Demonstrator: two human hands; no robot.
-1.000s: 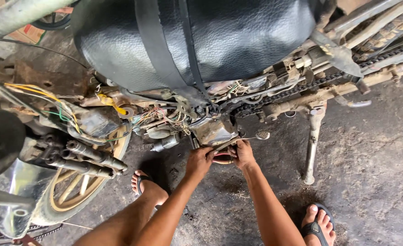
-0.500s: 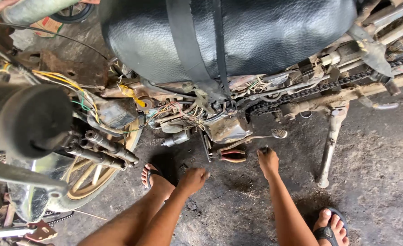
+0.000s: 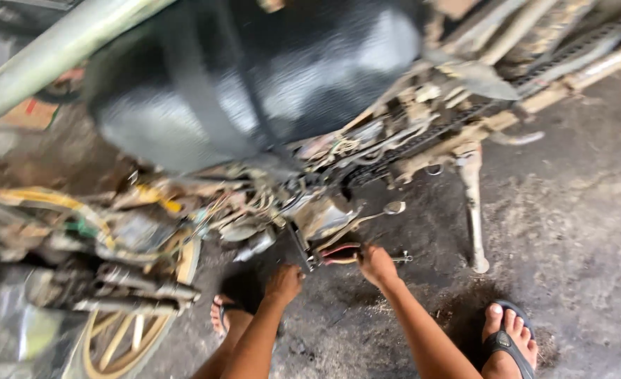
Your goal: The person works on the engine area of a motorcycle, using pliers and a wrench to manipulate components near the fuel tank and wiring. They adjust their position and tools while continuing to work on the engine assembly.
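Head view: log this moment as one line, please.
left hand: near engine underside, holding nothing seen | right hand: on red-handled tool | motorcycle: on side stand | floor: stained concrete

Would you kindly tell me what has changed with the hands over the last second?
Both hands drew back from the engine, then the right hand returned to the red-handled tool; its grip is unclear. The left hand hovers empty below the engine. The motorcycle and kickstand stayed put.
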